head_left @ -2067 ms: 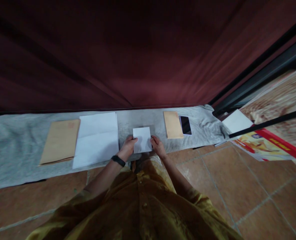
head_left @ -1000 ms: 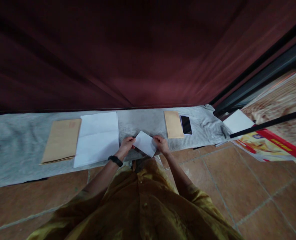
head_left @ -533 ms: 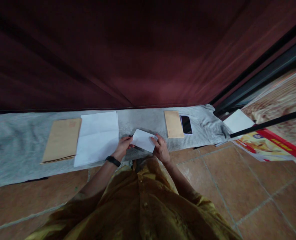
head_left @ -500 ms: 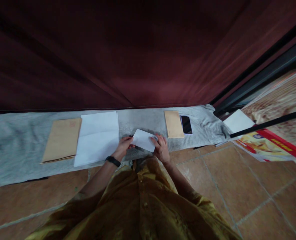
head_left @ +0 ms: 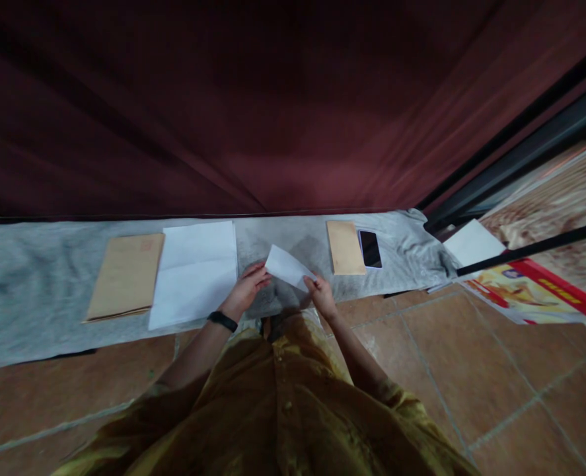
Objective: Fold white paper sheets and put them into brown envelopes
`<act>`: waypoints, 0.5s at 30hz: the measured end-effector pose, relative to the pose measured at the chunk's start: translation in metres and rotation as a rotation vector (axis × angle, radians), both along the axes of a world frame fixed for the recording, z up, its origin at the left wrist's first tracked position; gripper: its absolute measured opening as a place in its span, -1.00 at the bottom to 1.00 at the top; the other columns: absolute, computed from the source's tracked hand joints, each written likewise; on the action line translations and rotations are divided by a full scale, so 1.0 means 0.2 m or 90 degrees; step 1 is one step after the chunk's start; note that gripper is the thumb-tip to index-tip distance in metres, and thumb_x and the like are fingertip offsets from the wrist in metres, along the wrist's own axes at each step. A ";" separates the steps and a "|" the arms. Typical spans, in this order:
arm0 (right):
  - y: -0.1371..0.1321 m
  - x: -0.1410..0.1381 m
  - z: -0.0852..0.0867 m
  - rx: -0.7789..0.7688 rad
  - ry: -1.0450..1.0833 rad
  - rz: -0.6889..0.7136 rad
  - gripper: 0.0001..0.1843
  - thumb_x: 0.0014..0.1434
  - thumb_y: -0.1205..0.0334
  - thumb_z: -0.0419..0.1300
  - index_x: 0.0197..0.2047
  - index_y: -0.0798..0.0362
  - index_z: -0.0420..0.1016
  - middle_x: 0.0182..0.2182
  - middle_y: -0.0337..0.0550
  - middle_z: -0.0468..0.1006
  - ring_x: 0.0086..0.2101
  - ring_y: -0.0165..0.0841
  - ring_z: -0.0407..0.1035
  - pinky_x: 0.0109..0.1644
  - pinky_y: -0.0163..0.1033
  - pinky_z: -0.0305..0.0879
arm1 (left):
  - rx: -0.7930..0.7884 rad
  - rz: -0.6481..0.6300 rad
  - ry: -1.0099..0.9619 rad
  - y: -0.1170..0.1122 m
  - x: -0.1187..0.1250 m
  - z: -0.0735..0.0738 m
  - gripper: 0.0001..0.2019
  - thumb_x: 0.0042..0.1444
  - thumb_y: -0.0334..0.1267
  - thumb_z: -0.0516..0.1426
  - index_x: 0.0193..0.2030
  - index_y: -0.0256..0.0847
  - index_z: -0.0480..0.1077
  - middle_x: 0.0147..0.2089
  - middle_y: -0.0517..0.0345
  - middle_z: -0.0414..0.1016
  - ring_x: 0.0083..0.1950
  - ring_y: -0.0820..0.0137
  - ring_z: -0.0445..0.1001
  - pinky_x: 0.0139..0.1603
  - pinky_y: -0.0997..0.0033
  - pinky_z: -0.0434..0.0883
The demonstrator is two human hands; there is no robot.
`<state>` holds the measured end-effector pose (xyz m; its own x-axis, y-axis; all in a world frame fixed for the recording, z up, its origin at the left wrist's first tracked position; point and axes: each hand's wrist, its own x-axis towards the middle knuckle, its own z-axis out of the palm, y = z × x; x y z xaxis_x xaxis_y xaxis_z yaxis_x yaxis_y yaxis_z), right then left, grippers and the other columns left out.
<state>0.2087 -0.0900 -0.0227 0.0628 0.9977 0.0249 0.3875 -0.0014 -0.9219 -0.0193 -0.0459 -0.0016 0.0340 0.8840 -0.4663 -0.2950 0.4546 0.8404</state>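
A small folded sheet of white paper (head_left: 287, 266) is held above the grey cloth, tilted, its right end lower than its left. My left hand (head_left: 249, 285) has its fingers closed at the paper's left edge. My right hand (head_left: 322, 297) pinches the right end between thumb and fingers. Just left of my left hand lies a stack of large white sheets (head_left: 193, 274) with a crease across the top one. To the right of my right hand is a small brown envelope (head_left: 346, 248).
The grey cloth (head_left: 293, 230) covers a narrow surface against a dark red curtain (head_left: 273, 132). Large brown envelopes (head_left: 127, 274) lie at left, a phone (head_left: 370, 249) at right. Beyond stand a dark metal frame (head_left: 520, 149) and a red-yellow box (head_left: 535, 291).
The folded paper has turned and now looks narrower, its left end raised. My right hand has shifted from fingers lying on the paper to a pinch at its right end.
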 end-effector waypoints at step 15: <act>0.11 0.04 -0.09 -0.004 -0.059 -0.110 -0.70 0.25 0.13 0.13 -0.01 0.05 0.49 -0.26 -0.09 0.62 -0.30 -0.28 0.46 -0.14 -0.19 0.44 | 0.037 -0.085 0.254 0.00 0.06 -0.10 -0.74 -0.08 -0.07 0.33 -0.42 -0.20 0.43 -0.57 0.29 0.42 -0.54 0.48 0.38 -0.50 0.49 0.24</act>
